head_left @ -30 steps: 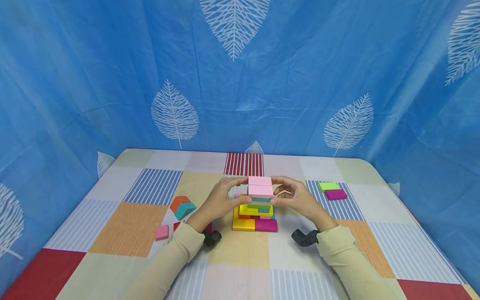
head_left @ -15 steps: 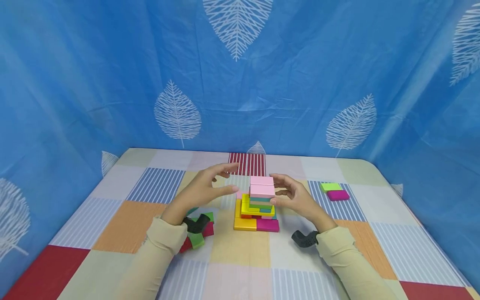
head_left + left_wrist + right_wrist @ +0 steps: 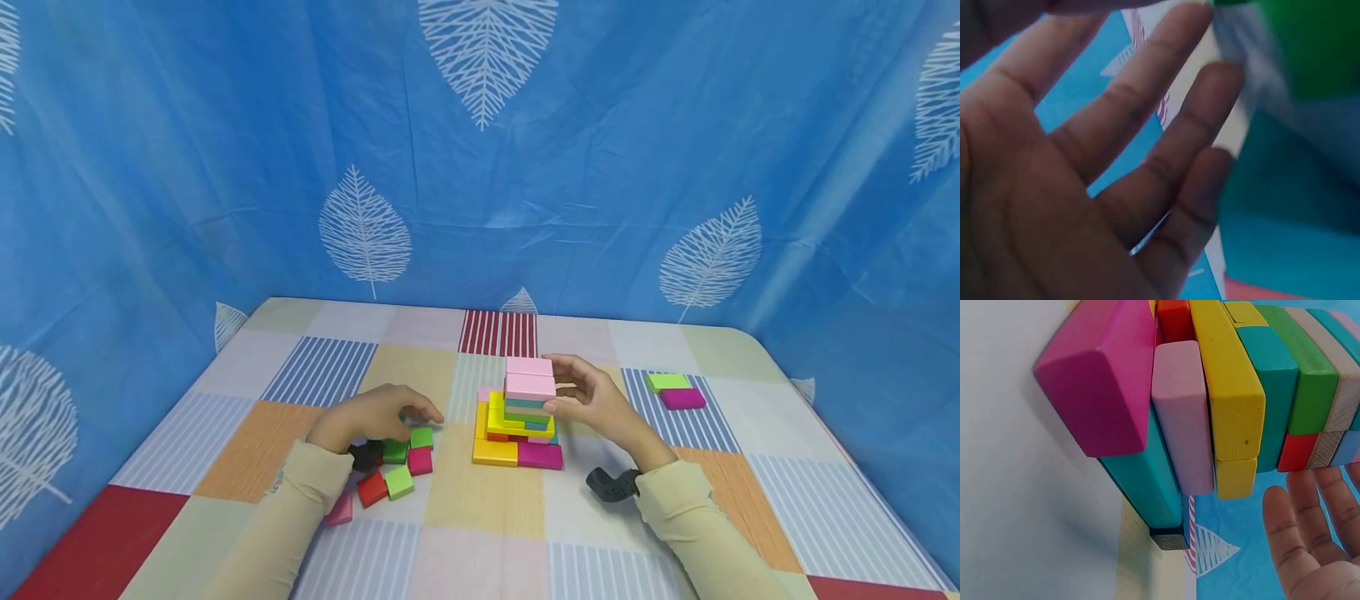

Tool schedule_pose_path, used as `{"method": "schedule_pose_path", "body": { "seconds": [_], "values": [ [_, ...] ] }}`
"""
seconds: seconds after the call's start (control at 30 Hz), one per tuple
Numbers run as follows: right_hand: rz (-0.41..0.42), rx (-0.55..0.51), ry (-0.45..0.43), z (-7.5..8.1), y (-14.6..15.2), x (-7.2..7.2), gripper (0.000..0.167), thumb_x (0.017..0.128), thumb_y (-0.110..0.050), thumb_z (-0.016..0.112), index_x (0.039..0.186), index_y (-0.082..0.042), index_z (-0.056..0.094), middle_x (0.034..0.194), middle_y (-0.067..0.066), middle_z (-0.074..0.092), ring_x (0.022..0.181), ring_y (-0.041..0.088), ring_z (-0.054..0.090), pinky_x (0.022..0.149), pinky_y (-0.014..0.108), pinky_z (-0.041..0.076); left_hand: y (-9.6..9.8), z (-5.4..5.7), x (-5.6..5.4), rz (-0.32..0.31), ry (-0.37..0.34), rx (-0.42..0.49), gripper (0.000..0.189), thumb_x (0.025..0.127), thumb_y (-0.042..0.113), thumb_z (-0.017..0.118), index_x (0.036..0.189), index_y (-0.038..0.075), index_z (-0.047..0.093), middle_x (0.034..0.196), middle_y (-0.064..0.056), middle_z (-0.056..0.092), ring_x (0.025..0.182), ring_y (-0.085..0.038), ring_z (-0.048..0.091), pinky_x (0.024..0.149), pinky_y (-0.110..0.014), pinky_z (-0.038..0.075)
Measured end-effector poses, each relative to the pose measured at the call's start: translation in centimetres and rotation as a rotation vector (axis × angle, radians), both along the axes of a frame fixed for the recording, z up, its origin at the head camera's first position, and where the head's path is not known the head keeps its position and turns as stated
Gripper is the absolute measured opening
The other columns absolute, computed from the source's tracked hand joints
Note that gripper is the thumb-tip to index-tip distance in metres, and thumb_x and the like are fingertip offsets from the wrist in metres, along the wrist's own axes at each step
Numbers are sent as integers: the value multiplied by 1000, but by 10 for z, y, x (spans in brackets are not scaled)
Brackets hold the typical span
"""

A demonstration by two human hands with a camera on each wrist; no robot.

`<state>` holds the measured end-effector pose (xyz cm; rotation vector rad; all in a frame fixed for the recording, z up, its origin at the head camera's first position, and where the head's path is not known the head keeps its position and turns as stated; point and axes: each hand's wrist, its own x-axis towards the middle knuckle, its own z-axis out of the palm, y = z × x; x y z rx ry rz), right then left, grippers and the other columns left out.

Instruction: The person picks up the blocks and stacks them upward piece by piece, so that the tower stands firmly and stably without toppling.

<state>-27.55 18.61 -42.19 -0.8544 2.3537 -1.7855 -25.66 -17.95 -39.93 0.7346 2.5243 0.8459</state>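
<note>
A tower of coloured wooden blocks [image 3: 517, 425] stands mid-table, topped by two pink blocks [image 3: 529, 379]. My right hand [image 3: 596, 403] is at the tower's right side near its top, fingers loosely bent; in the right wrist view its fingertips lie close against the upper layers, and contact is hard to tell. To the left, my left hand [image 3: 378, 412] hovers over a loose group of blocks. In the left wrist view its fingers [image 3: 1129, 119] are spread, beside a teal block [image 3: 1291, 206] and a blurred green block [image 3: 1316, 50]. Its thumb tip is hidden.
Around the left hand lie red blocks [image 3: 372, 489], a light green block [image 3: 399, 482] and a pink block [image 3: 340, 508]. At the right back are a lime block [image 3: 667, 382] and a magenta block [image 3: 682, 398]. A blue leaf-print curtain [image 3: 465, 208] surrounds the patchwork-covered table.
My left hand has come away from the tower's top and moved left and down to the loose blocks. My right hand has stayed beside the tower, which looks unchanged.
</note>
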Motion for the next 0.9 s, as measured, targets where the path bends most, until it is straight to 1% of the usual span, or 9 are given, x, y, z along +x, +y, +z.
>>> {"method": "schedule_pose_path", "body": {
  "seconds": [0.1, 0.17, 0.23, 0.43, 0.57, 0.67, 0.73, 0.83, 0.9],
  "values": [
    [4, -5, 1, 0, -1, 0, 64, 95, -3, 81, 151, 8, 51, 139, 28, 62, 120, 18, 62, 104, 24, 54, 3, -2, 2, -3, -24, -23, 43, 88, -16, 66, 119, 9, 81, 120, -3, 76, 109, -22, 67, 98, -39, 60],
    [5, -8, 5, 0, -1, 0, 64, 95, -2, 81, 151, 8, 51, 139, 28, 62, 119, 16, 63, 104, 24, 54, 4, -3, 3, -4, -27, -21, 40, 88, -15, 67, 117, 8, 81, 115, -2, 75, 102, -19, 64, 94, -35, 59],
    [6, -9, 7, 0, -2, -1, 64, 94, -2, 81, 150, 8, 52, 139, 28, 62, 119, 15, 63, 104, 24, 54, 3, -3, 3, 11, -32, -26, 36, 89, -12, 68, 115, 9, 82, 109, 0, 74, 96, -16, 60, 88, -33, 58],
    [7, -6, 8, 1, -2, -1, 64, 94, -1, 81, 150, 9, 52, 138, 29, 62, 118, 15, 63, 103, 24, 55, 0, -3, 2, 44, -38, -85, 38, 91, -7, 67, 116, 17, 83, 104, 5, 69, 94, -15, 57, 81, -31, 51],
    [0, 1, 5, 2, -2, -1, 65, 94, -3, 81, 151, 8, 52, 139, 28, 62, 120, 20, 63, 102, 24, 55, -2, -3, 0, 29, -56, -81, 36, 94, -7, 66, 119, 15, 81, 104, 3, 68, 95, -16, 56, 81, -31, 50],
    [-4, 10, -3, 2, -2, -1, 65, 95, -5, 81, 152, 7, 52, 140, 27, 62, 121, 26, 62, 103, 24, 54, -3, -3, -1, 25, -56, -62, 29, 98, -1, 71, 122, 12, 80, 107, 1, 71, 99, -17, 60, 86, -32, 53],
    [-5, 11, -8, 2, -2, 0, 65, 95, -5, 81, 152, 6, 52, 140, 27, 62, 122, 28, 62, 103, 24, 54, -4, -1, -2, 25, -31, -27, 29, 100, 2, 73, 128, 9, 77, 114, -3, 72, 104, -21, 63, 89, -36, 57],
    [-7, 5, -12, 1, -2, 0, 65, 95, -4, 81, 151, 7, 52, 140, 28, 62, 121, 25, 62, 103, 23, 54, -8, 3, -2, 30, 37, 54, 35, 101, 3, 74, 136, 3, 72, 124, -13, 72, 111, -28, 65, 96, -42, 59],
    [-8, -1, -13, 1, -1, 0, 64, 95, -3, 81, 151, 7, 52, 139, 28, 62, 120, 21, 63, 103, 23, 54, -15, 7, 0, 29, 69, 116, 34, 102, 2, 72, 136, 0, 70, 126, -17, 71, 110, -29, 64, 96, -43, 59]
  ]
}}
